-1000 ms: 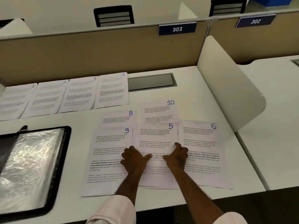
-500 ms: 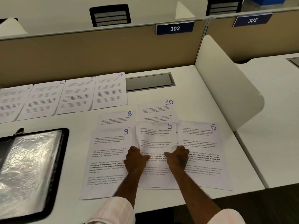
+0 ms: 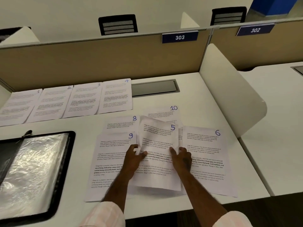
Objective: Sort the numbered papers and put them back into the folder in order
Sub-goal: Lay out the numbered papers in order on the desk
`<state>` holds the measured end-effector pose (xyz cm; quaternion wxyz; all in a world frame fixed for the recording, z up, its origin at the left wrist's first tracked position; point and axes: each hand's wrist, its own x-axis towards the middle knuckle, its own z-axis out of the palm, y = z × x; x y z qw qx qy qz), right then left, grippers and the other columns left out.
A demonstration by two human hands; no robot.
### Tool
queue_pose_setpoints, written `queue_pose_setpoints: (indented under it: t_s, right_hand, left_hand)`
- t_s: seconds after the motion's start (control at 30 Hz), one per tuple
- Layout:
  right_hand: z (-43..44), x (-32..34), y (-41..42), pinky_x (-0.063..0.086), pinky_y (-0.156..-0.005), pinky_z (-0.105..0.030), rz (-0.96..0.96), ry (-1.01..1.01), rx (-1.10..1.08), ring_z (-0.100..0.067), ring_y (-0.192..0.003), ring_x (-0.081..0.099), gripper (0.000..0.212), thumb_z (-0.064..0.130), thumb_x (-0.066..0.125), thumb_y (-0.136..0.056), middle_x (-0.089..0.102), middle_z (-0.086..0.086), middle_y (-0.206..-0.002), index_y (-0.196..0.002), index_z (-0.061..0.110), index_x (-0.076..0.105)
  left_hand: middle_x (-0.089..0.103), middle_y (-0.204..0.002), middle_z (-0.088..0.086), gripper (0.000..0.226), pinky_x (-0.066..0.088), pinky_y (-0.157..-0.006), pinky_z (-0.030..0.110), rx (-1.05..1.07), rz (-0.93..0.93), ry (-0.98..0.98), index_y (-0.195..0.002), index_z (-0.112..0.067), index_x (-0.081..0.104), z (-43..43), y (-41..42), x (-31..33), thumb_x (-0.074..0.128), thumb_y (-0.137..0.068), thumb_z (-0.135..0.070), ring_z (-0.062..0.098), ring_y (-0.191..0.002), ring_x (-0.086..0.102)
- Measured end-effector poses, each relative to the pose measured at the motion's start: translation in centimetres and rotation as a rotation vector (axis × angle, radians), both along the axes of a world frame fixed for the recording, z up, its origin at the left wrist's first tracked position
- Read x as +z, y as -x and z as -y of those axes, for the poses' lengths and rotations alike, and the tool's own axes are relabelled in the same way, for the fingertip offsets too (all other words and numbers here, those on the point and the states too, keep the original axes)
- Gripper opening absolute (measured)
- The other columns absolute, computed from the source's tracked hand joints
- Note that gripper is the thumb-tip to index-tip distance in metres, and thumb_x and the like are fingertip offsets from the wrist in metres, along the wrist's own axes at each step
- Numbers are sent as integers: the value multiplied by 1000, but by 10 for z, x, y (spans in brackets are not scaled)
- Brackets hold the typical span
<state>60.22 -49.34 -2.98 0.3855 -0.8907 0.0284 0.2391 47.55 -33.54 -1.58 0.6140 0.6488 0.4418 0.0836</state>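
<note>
Paper 5 [image 3: 158, 140] is lifted and bowed above the desk. My left hand [image 3: 133, 158] pinches its left edge, and my right hand [image 3: 181, 158] pinches its right edge. Around it lie paper 9 [image 3: 113, 154], paper 8 [image 3: 122, 124], paper 10 [image 3: 165, 113] and paper 6 [image 3: 206, 154]. Papers 1 [image 3: 18, 105], 2 [image 3: 50, 104], 3 [image 3: 83, 100] and 4 [image 3: 116, 95] lie in a row at the back left. The open black folder [image 3: 32, 171] with shiny plastic sleeves sits at the left.
A grey cable hatch [image 3: 154, 87] is set into the desk behind the papers. A tan partition [image 3: 98, 63] closes the back, and a white curved divider [image 3: 229, 95] bounds the right side. The desk's front edge runs just below the papers.
Both hands went from pressing flat on paper 5 to gripping its side edges. The sheet has risen off the pile and buckled.
</note>
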Motion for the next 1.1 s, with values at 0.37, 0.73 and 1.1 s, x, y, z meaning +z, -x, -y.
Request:
queue_pose_setpoints:
  t_s: [0.37, 0.73, 1.1]
  right_hand:
    - [-21, 24, -25, 51, -69, -28, -70, -378, 17, -24, -85, 65, 17, 27, 62, -93, 70, -5, -87, -88, 12, 69]
    - [-83, 54, -89, 44, -61, -21, 92, -290, 41, -14, -76, 62, 21, 31, 68, -90, 71, -2, -87, -94, 12, 72]
    - [-158, 49, -191, 43, -59, -21, 92, -257, 80, -15, -74, 61, 20, 27, 66, -92, 69, -4, -90, -94, 8, 69]
  left_hand:
    - [69, -99, -4, 18, 54, -70, 26, 112, 53, -33, -108, -19, 59, -29, 1, 34, 66, -93, -27, 15, -89, 68]
    - [75, -83, 3, 16, 57, -84, 39, -3, -115, -212, -81, -14, 74, -123, -50, 37, 75, -85, -29, 23, -82, 70]
    - [74, -90, 13, 23, 52, -86, 38, -55, -142, -313, -88, -2, 74, -207, -150, 49, 74, -86, -25, 29, -88, 68]
